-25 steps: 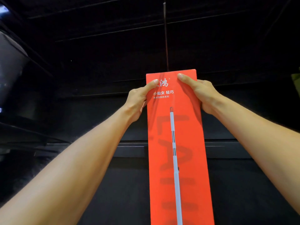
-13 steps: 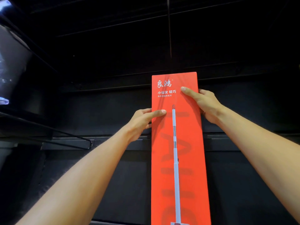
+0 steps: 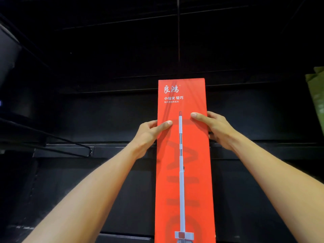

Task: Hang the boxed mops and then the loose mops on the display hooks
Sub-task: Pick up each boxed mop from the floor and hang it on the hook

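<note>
Both hands are gripping one red mop box (image 3: 184, 172), upright against the dark display wall (image 3: 105, 120): left hand (image 3: 149, 135) and right hand (image 3: 217, 130) pinching its edges, thumbs across the front. Boxed-mop stage; whether a hook is engaged cannot be told, so confirming that is judged next.

You faced a dark display wall (image 3: 105, 120) with a horizontal rail (image 3: 122, 148). A green package (image 3: 317, 95) sat at your right; a black shelf (image 3: 21, 125) at your left.
</note>
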